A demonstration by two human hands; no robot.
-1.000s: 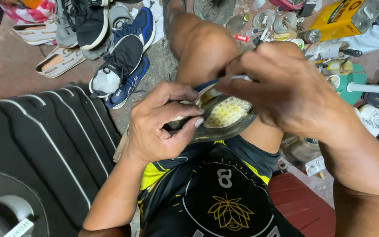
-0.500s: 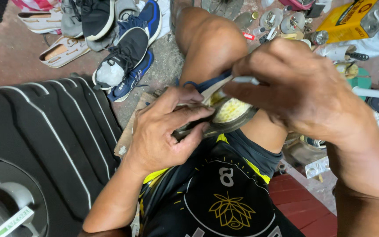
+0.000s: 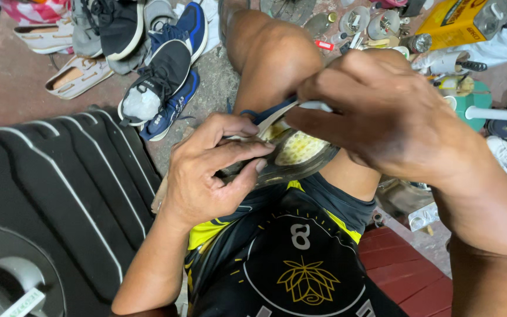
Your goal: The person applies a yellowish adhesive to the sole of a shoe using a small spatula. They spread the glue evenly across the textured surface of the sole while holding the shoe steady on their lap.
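Note:
A worn shoe (image 3: 291, 154) with a yellowish mesh inside and dark sole lies across my lap, above my bent knee. My left hand (image 3: 209, 170) clamps its near side, thumb under the edge and fingers over the top. My right hand (image 3: 382, 114) reaches in from the right and pinches a thin pale strip or tool (image 3: 315, 107) at the shoe's upper rim, covering much of the shoe. What exactly the right fingers hold is partly hidden.
A black ribbed case (image 3: 54, 199) fills the left. Sneakers (image 3: 159, 76) and a sandal (image 3: 77, 75) lie on the floor at top left. Tins, small containers and a yellow box (image 3: 456, 23) crowd the top right. A red stool edge (image 3: 406, 270) shows below.
The view has shifted slightly. My right hand has moved a little left and down over the shoe's rim; my left hand keeps its grip.

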